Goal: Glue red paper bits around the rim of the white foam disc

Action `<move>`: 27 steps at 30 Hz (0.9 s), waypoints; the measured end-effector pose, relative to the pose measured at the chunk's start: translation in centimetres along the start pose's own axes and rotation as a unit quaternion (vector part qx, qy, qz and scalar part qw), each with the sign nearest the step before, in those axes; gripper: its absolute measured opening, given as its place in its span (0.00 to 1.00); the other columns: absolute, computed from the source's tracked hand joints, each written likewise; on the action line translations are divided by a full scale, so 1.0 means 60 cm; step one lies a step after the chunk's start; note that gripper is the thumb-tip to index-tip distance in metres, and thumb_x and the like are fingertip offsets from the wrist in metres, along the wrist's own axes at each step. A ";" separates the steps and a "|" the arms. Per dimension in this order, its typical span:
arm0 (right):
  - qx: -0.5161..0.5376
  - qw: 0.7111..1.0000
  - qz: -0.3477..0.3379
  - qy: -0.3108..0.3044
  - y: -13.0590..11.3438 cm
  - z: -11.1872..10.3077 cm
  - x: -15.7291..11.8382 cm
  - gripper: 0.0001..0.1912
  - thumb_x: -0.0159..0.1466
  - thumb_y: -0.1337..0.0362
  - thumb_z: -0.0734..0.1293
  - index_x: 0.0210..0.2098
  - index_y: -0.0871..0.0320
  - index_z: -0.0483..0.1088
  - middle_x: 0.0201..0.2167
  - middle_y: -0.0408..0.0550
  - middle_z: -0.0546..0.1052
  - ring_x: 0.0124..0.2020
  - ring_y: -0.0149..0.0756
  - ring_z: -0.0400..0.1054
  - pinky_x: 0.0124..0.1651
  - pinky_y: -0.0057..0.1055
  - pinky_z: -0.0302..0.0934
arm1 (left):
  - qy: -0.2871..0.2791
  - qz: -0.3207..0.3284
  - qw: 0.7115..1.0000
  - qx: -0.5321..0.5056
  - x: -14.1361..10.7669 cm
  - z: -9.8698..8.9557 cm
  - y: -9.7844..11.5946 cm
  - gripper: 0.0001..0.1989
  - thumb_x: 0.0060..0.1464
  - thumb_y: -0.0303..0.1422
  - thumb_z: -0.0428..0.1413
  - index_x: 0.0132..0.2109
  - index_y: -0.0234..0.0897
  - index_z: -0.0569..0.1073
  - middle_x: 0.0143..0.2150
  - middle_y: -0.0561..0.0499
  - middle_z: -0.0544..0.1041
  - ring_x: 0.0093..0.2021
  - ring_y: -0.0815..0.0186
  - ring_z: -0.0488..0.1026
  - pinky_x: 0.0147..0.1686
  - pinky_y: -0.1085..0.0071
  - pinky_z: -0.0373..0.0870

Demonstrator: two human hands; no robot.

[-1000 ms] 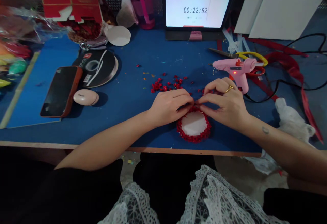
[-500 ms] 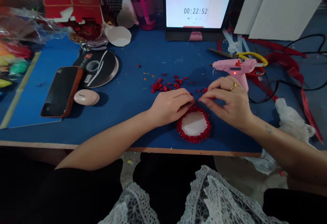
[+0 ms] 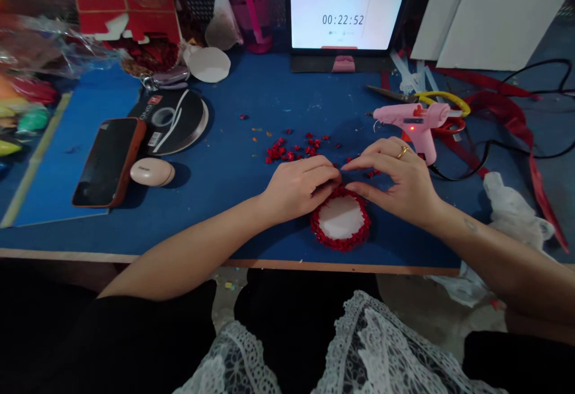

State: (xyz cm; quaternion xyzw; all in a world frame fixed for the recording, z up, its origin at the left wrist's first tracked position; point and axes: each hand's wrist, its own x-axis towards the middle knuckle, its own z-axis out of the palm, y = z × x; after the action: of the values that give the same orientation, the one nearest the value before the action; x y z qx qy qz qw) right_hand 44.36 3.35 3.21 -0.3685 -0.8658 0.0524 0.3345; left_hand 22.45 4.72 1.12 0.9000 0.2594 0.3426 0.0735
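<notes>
A round white disc edged with small red pieces lies near the table's front edge. My left hand has its fingers curled over the upper left of the red rim, its fingertips partly hidden. On the upper right side, my right hand reaches toward the same rim, with thumb and index finger apart and nothing visible between them. Just beyond my hands is a scatter of small red pieces. A pink glue gun with a lit red light lies beyond my right hand.
Scissors and red ribbon lie behind the glue gun, with a black cable alongside. A tablet stands at the back. To the left are a phone, a pale oval case and a ribbon spool.
My right hand has moved slightly left and toward the rim, and its thumb and index finger have spread apart. My left hand and the disc have stayed in place.
</notes>
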 end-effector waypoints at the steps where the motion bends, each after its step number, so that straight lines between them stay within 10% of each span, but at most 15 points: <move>1: 0.004 1.000 -0.001 0.000 0.000 -0.001 0.000 0.10 0.63 0.57 0.70 0.42 0.54 0.75 0.34 0.46 0.76 0.37 0.38 0.70 0.41 0.38 0.62 | 0.002 0.003 1.000 -0.001 0.000 0.000 0.000 0.07 0.63 0.28 0.52 0.38 0.34 0.75 0.37 0.51 0.80 0.37 0.70 0.78 0.33 0.77 0.72; 27: 0.103 0.994 0.011 -0.019 0.001 -0.009 -0.001 0.09 0.69 0.66 0.56 0.31 0.53 0.59 0.29 0.47 0.70 0.33 0.38 0.66 0.37 0.38 0.61 | 0.017 -0.028 0.998 -0.051 0.006 -0.002 0.002 0.05 0.58 0.24 0.55 0.36 0.34 0.75 0.34 0.52 0.79 0.35 0.72 0.76 0.34 0.78 0.72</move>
State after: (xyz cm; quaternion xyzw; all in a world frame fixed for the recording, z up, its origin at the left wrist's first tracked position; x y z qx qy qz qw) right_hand 44.76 3.29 3.55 -0.3406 -0.8577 0.1519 0.3539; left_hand 22.63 4.78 1.45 0.8813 0.2679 0.3687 0.1245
